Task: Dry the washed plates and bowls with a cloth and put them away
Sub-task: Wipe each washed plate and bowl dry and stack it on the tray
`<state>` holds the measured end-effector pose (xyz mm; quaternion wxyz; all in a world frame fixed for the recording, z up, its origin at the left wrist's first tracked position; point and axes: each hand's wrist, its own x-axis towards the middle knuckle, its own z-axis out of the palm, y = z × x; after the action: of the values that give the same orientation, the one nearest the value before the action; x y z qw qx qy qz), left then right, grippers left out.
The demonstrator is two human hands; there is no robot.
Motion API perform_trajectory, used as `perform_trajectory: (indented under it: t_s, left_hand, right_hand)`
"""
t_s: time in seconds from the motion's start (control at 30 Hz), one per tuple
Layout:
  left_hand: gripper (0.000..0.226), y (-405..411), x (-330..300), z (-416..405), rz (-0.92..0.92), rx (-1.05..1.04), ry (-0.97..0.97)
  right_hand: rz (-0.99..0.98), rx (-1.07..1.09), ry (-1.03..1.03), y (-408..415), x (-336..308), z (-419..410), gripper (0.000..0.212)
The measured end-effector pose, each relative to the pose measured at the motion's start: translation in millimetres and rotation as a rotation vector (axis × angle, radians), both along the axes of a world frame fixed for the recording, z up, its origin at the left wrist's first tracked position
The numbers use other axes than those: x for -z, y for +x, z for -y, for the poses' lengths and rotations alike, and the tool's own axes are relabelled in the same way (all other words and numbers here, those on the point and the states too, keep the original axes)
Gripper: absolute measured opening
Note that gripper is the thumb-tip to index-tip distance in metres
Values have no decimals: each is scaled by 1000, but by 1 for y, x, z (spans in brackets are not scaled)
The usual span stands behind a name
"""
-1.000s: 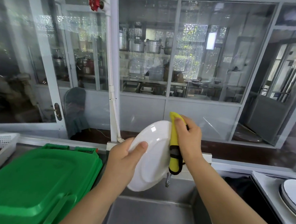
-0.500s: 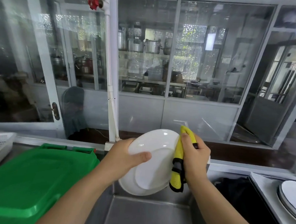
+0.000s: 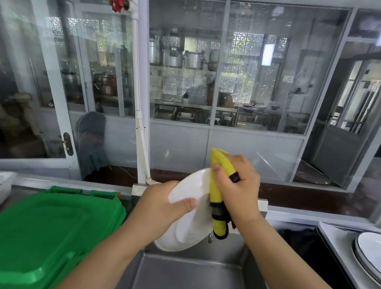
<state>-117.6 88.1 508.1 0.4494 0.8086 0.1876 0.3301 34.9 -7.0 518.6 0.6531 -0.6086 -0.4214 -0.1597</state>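
Plate (image 3: pixel 187 223) tilted in left hand (image 3: pixel 160 205); right hand (image 3: pixel 238 191) presses cloth (image 3: pixel 216 190) (folded).

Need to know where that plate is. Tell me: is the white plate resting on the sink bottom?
No: the left hand holds the white plate tilted in the air above the sink while the right hand presses the yellow cloth against it.

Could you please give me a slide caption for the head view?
Left hand tilts round white plate over steel sink; right hand wipes with yellow cloth.
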Motion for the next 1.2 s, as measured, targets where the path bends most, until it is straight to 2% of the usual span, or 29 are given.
perform_trajectory:
  t_s: [0.1, 0.2, 0.27, 0.33, 0.37, 0.4, 0.47, 0.53, 0.6, 0.67, 0.73, 0.83, 0.93, 1.0, 1.03, 1.1, 1.2]
  left_hand:
    - [12, -4, -2, 6, 56, -35, -17]
    - [13, -3, -2, 14, 138, -82, -67]
    - [14, -1, -2, 17, 243, -92, -123]
    - [13, 2, -1, 21, 332, -79, -149]
    - [12, 4, -1, 23, 356, -54, -159]
    - [15, 6, 1, 25, 360, -17, -176]
    - [31, 5, 9, 23, 309, 61, -217]
    - [38, 0, 12, 13, 195, 145, -264]
    - [46, -3, 8, 0, 79, 209, -288]
    - [39, -2, 2, -7, -4, 176, -215]
    - [24, -2, 0, -9, -35, 133, -179]
    - [19, -2, 4, -10, -67, 124, -185]
    - [23, 3, 4, -6, -102, 130, -120]
    - [27, 6, 5, 0, -91, 162, -113]
    - [27, 6, 5, 2, -75, 161, -126]
    - [27, 3, 3, 0, -27, 132, -162]
    - [29, -7, -3, -4, 50, 92, -261]
  right_hand:
    - [-486, -70, 165, 4, 7, -5, 7]
    - [-737, -47, 221, 6, 12, -8, 16]
    - [-981, -86, 255, 4, 21, -11, 17]
    - [-1248, -281, 268, -2, 35, -14, 35]
    - [-1303, -393, 259, -7, 39, -14, 42]
    - [-1287, -460, 242, -9, 43, -13, 38]
    - [-1198, -381, 219, -4, 48, -8, 17]
    - [-1200, -279, 269, 3, 43, -1, 22]
    - [-1084, -106, 251, 10, 39, 4, 19]
    - [-869, 10, 187, 9, 35, 7, 14]
    - [-684, 35, 111, 6, 34, 8, 22]
    - [-418, 28, 36, 3, 25, 11, 22]
    - [35, 72, -156, -7, 10, 6, 17]
    - [253, 124, -248, -16, 2, -1, 33]
    - [287, 137, -269, -18, -3, -3, 37]
    - [232, 109, -261, -15, -8, -6, 35]
    - [-87, 17, -181, -2, -11, -1, 16]
